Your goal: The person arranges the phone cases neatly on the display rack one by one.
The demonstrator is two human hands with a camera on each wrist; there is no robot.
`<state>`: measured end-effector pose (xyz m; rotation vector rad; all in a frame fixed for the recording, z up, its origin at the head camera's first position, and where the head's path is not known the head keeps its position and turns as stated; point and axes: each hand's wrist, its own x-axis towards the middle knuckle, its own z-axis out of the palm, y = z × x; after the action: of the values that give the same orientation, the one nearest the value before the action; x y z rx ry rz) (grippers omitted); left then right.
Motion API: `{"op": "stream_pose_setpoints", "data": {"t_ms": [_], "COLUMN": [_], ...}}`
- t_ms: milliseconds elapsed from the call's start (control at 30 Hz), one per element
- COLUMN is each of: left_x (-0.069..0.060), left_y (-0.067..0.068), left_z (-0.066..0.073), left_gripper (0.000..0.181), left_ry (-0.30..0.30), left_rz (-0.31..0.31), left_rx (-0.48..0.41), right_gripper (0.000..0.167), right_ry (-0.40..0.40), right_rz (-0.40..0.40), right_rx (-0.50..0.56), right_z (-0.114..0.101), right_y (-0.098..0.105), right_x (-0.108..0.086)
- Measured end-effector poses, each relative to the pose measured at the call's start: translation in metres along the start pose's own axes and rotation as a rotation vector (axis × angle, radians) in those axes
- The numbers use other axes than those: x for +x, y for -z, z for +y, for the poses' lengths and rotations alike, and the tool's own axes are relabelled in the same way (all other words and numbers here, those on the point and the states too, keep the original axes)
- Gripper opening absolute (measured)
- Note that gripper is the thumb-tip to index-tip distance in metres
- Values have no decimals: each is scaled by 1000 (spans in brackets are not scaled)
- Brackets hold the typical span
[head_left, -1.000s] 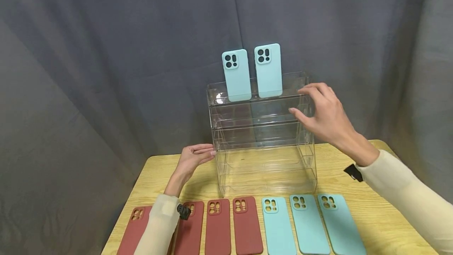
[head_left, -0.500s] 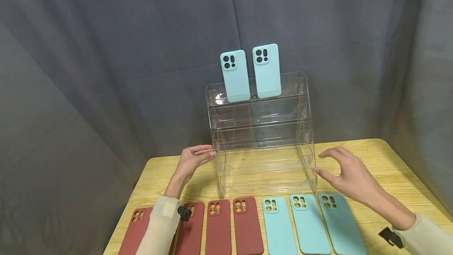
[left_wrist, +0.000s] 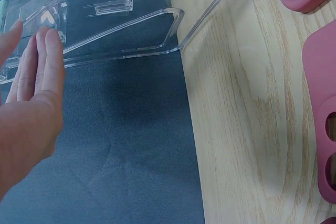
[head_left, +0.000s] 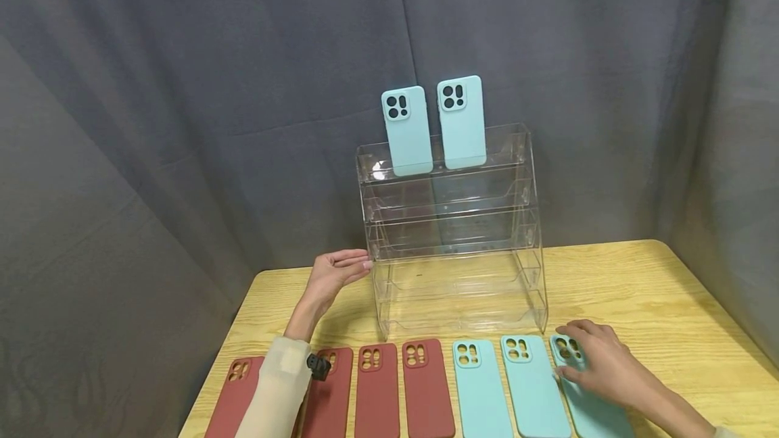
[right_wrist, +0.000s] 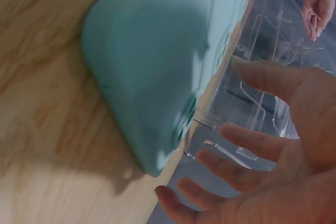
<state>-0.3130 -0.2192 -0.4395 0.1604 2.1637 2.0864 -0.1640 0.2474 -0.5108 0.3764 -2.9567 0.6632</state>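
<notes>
My left hand [head_left: 328,280] has its fingers straight, with the tips at the left side of a clear acrylic tiered rack [head_left: 453,252]; in the left wrist view the fingers [left_wrist: 51,69] lie against that side panel. Over the upper end of the rightmost light blue phone case [head_left: 599,418] hovers my right hand [head_left: 602,363], thumb and fingers spread apart. The right wrist view shows a gap between this hand [right_wrist: 273,166] and the case [right_wrist: 152,51]. Two more light blue cases [head_left: 409,134] [head_left: 462,124] lean upright in the rack's top tier.
Two other light blue cases [head_left: 483,391] [head_left: 535,387] lie flat left of the right hand. Several dark red cases [head_left: 427,391] continue that row to the left, one partly under the left sleeve [head_left: 274,384]. A grey curtain [head_left: 243,86] hangs behind the wooden table [head_left: 608,276].
My right hand has come down from beside the rack's top tier, past its right side, to the rightmost light blue case. The left hand stays at the rack.
</notes>
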Motion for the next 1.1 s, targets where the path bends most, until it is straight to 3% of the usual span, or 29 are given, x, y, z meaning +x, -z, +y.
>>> {"op": "stream_pose_setpoints", "data": {"t_ms": [200,433,767,1100], "left_x": [1,1,-2,0], "left_y": [0,-1,0,1], "left_z": [-1,1,-2,-2], "left_gripper": [43,44,45,43], "left_ry": [-5,6,17,6], "left_rz": [0,-11,3,0], "left_rx": [-6,-18,-9,-24], "right_gripper": [76,82,83,83], "right_ry": [-50,-44,-69,-75], "right_rz": [-108,-176,-242,-245], "right_rx": [-8,13,2,-16], "right_z": [5,8,10,4], "right_y": [-5,-5,-4,-4], "right_x": [0,1,2,8]}}
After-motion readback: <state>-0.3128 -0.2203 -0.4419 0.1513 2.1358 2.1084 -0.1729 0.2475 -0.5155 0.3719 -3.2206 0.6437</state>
